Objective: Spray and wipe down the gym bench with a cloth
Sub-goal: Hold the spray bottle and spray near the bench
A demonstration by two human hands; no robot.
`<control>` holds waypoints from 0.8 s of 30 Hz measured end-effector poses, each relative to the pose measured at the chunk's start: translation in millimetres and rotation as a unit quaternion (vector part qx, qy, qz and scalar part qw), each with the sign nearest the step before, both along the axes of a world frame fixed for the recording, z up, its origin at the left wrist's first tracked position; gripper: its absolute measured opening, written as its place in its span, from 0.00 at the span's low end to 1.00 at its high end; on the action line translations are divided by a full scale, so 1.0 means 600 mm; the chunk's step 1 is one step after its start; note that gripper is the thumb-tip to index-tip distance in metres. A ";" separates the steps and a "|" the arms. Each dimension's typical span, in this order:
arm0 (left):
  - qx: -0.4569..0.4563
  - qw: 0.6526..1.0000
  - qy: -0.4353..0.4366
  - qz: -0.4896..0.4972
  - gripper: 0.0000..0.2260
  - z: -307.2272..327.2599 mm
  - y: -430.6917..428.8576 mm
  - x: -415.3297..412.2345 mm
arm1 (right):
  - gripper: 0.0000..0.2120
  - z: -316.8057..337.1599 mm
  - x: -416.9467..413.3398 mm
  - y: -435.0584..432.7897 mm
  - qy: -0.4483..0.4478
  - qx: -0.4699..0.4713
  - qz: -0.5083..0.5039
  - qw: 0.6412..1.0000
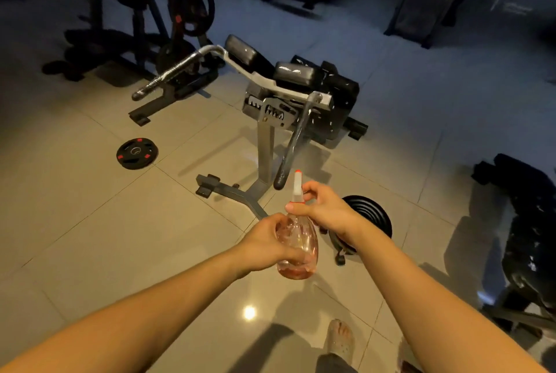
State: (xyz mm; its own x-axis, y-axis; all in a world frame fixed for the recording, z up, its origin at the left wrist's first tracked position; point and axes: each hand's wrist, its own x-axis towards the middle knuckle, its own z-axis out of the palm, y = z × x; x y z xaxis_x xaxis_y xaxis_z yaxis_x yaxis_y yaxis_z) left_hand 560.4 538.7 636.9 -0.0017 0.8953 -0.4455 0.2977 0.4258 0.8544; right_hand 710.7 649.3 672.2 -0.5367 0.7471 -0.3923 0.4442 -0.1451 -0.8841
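Gym bench (296, 76) stands straight ahead of us, beyond the spray bottle (298, 248).
Our left hand (264, 243) wraps the bottle's belly and our right hand (326, 207) grips its neck; the bench's pads run far-left to right, nearer our right hand.

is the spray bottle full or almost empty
Looks almost empty: in the clear spray bottle, darker liquid pools only near the base.
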 end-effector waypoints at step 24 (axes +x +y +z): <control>0.024 0.989 0.005 0.143 0.32 0.067 0.354 0.130 | 0.20 0.057 0.066 0.422 0.020 0.044 0.144 0.988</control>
State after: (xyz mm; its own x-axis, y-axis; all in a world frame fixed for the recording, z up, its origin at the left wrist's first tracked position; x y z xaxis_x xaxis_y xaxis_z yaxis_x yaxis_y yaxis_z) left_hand 638.5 751.0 677.2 -0.2631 0.8776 -0.4008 0.1795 0.4527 0.8734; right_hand 750.5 902.8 706.1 -0.7458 0.5915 -0.3063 0.4197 0.0602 -0.9057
